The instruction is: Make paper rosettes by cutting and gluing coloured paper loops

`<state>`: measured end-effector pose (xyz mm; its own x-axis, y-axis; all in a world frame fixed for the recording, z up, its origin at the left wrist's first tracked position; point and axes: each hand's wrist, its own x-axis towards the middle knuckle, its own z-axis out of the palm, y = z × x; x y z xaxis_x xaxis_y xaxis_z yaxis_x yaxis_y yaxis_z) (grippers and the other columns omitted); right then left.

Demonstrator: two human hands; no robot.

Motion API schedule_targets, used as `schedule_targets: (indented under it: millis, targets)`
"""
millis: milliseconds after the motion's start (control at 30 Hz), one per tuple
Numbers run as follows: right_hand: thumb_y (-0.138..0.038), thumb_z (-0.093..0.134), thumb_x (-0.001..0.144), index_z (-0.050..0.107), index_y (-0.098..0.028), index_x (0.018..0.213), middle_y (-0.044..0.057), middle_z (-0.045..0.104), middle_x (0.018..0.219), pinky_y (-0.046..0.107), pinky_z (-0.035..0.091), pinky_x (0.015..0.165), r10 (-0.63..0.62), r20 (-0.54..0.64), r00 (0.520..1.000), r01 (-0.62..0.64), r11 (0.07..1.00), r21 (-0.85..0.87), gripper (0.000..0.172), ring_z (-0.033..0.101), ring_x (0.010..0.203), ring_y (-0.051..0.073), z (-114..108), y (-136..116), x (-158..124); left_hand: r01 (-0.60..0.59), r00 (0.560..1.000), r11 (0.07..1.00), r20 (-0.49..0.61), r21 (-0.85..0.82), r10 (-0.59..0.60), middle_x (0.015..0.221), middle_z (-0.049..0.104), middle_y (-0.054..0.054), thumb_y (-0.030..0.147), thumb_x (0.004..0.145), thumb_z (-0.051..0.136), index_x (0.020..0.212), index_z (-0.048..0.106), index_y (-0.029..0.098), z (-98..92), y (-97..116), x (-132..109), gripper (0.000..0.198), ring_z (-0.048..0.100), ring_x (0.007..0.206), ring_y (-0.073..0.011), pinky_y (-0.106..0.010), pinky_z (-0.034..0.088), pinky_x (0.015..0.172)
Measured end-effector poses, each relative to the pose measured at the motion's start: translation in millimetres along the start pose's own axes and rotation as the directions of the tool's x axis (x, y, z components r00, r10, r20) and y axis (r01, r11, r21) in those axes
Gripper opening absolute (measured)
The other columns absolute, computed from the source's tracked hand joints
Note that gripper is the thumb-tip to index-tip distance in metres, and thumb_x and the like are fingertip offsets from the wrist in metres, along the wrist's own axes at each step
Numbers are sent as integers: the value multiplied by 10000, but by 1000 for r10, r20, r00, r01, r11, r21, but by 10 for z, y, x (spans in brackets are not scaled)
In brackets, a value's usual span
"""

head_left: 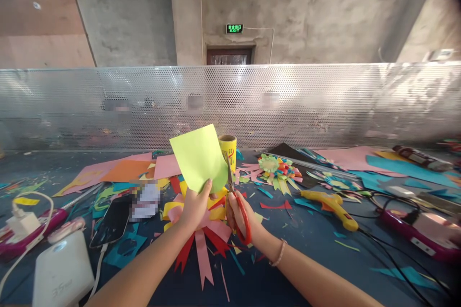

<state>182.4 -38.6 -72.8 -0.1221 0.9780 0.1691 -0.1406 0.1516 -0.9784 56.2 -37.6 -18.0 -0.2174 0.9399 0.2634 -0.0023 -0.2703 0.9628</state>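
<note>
My left hand [197,202] pinches the lower edge of a lime-green sheet of paper [196,156], holding it upright above the table. In my right hand [242,211] is a pair of scissors [246,223] with red handles, its blades pointing up along the sheet's right edge. Whether the blades are cutting into the paper I cannot tell. Below both hands lies a paper rosette [201,244] with pink, red and yellow strips, partly covered by my left hand. Just behind the sheet stands a yellow cardboard tube [228,146].
To the right lie a yellow glue gun [333,206], a multicoloured paper rosette [277,168] and a purple power strip [418,235]. A phone [111,220] and a white power bank [63,271] are at the left. Paper scraps litter the table before a perforated metal screen [108,110].
</note>
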Motion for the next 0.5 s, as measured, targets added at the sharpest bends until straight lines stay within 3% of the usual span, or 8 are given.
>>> schedule_targets:
  millis: [233,300,400,500]
  targets:
    - [-629,438,766,353,-233,706,-100,371,389,212,268,319,-59,47,997,64,990,-128,410,312,295,67,-15,24,-13,-11,987,1000,-160,9,13,864,685,-85,483,712,588,847,616,165,-92,-42,77,346,627,864,-227,-321,474,768]
    - [-633,423,771,340,-233,694,-101,364,390,213,275,327,-64,49,997,70,989,-128,416,305,297,62,2,-28,-42,-27,995,1000,-100,-6,26,863,687,-87,462,684,626,850,616,162,-70,-54,64,343,627,880,-234,-322,471,789]
    - [-651,421,760,323,-235,694,-105,359,401,204,260,318,-20,27,999,23,994,-106,432,296,299,58,19,-73,-70,-41,998,999,38,-30,42,751,686,-82,438,682,630,797,626,152,-24,-64,31,309,646,740,-218,-323,487,740]
    - [-667,425,745,318,-236,700,-103,361,417,196,248,309,60,64,996,-58,998,-33,446,299,306,59,20,-77,-73,-78,996,996,51,40,76,602,649,-53,421,709,601,683,626,158,-13,-39,-4,265,624,620,-190,-308,480,704]
